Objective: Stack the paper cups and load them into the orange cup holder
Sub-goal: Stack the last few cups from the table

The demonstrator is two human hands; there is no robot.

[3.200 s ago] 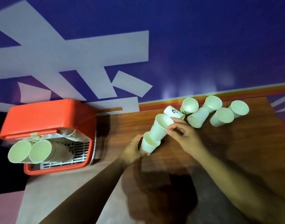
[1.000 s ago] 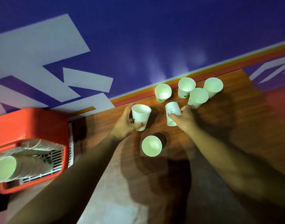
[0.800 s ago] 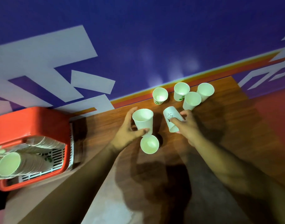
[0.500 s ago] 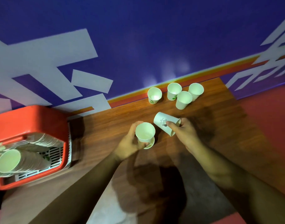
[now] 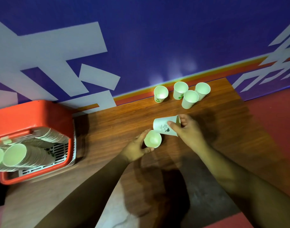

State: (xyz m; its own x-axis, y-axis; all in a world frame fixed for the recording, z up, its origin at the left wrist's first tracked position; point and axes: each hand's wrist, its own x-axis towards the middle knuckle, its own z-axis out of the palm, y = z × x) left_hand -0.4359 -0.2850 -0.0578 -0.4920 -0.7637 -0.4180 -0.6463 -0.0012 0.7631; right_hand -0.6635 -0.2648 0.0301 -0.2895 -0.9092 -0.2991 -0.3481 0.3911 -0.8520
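Upright cup: a plain white paper cup [image 5: 152,139] stands mouth-up on the brown wooden surface [image 5: 114,124], with the left grip [image 5: 135,149] curled round its wall. The light is too dim to tell whether this is one cup or two already nested.

Printed cup: a white paper cup with a dark printed figure [image 5: 164,127] is held by the right grip [image 5: 189,131], whose fingers wrap its rim end. The cup is tilted almost onto its side. Its base points towards the left grip and sits just beside and above the upright cup's mouth.

Why held so: the left grip appears to steady the receiving cup so it cannot skid or tip. The right grip brings its cup in base-first, the only way it will nest.

Loose cups: four white paper cups [image 5: 190,99], some with green marks, stand mouth-up in a cluster beyond the right grip, near the blue wall [image 5: 157,38].

Holder: the orange plastic cup holder [image 5: 35,116] sits well off to the left of the left grip. Long rows of stacked cups [image 5: 24,155] lie on their sides inside it.

Step in hand: nesting. By my judgement four cups wait, and the stack in hand is not yet in the holder.

Next move: turn the printed cup upright over the mouth, then press lightly, since thin paper likely crumples.
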